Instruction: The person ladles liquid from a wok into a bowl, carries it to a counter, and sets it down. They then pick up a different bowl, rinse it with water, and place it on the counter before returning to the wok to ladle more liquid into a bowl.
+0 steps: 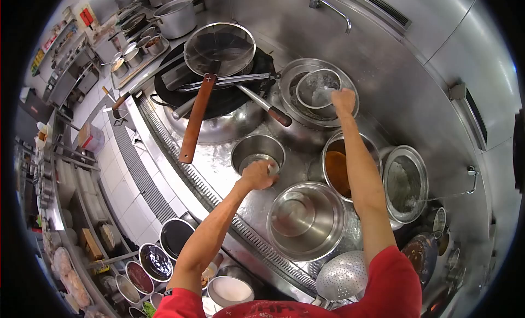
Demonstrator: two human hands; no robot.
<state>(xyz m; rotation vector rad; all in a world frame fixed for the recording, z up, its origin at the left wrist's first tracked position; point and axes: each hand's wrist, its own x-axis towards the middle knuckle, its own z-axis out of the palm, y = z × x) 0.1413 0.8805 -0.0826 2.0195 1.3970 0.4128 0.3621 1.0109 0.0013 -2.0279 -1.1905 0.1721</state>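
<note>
The left hand [257,175] rests on the near rim of a small steel pot [257,152], fingers curled over something pale at the rim; what it grips is too small to tell. This pot sits on the wet steel cooktop [219,165], just in front of the black wok [219,93]. The right hand [343,100] reaches further back, to the right of the wok, and grips the right rim of a small steel bowl [317,88] that sits inside a wider round steel basin [292,71]; the fingers are closed over the bowl's edge. The two hands are well apart. A wire-mesh strainer [219,48] with a long wooden handle and a ladle [262,105] lie across the wok. Nearer than the small pot, to its right, stands a large empty steel pot [306,219], and beside that a pot of orange-brown sauce [336,170], which lies under the right forearm.
</note>
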